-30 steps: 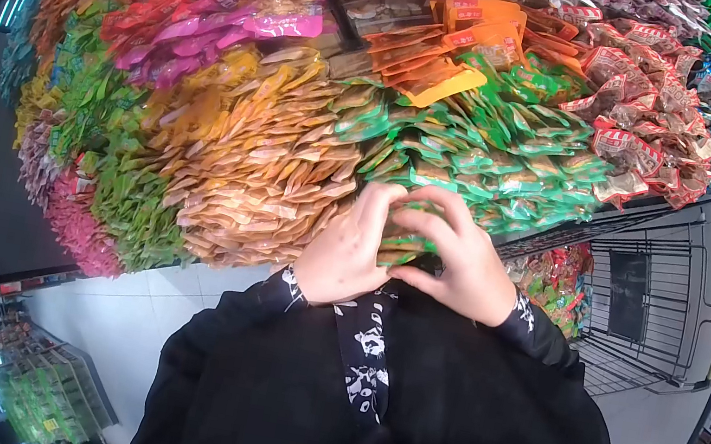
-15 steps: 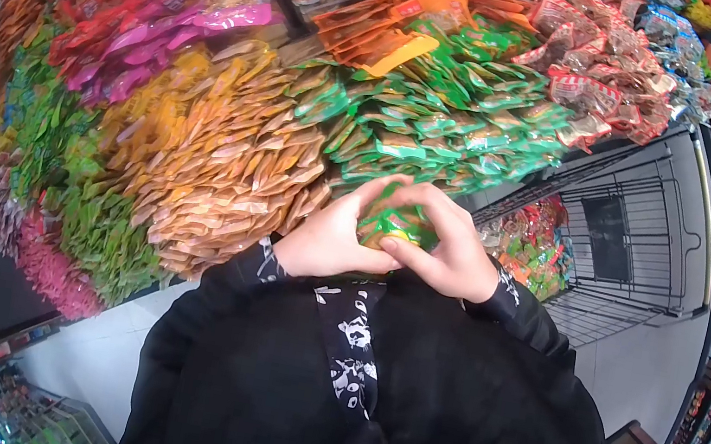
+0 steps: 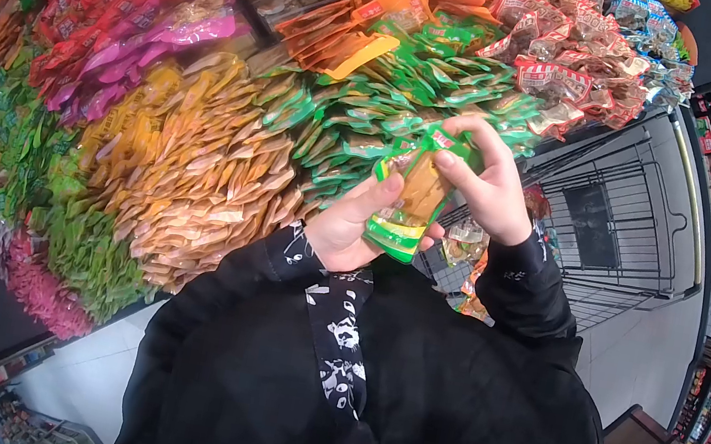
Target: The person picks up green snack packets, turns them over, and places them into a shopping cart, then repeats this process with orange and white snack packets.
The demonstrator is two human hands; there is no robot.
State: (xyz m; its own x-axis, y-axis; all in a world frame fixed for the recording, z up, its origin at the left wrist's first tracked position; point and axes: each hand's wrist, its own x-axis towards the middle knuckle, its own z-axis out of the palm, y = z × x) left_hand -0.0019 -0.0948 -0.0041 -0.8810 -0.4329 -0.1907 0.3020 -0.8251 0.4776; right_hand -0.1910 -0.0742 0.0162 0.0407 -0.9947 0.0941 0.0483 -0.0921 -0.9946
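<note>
Both hands' fingers (image 3: 467, 170) pinch green-edged packets (image 3: 422, 191) over the person's front.

I wear a black long-sleeved garment (image 3: 371, 356). A dark band (image 3: 341, 337) with white figures and flower-like shapes runs down the front centre. Each cuff (image 3: 293, 249) carries the same white-on-dark pattern; the sleeves (image 3: 541, 295) are loose-fitting.
</note>
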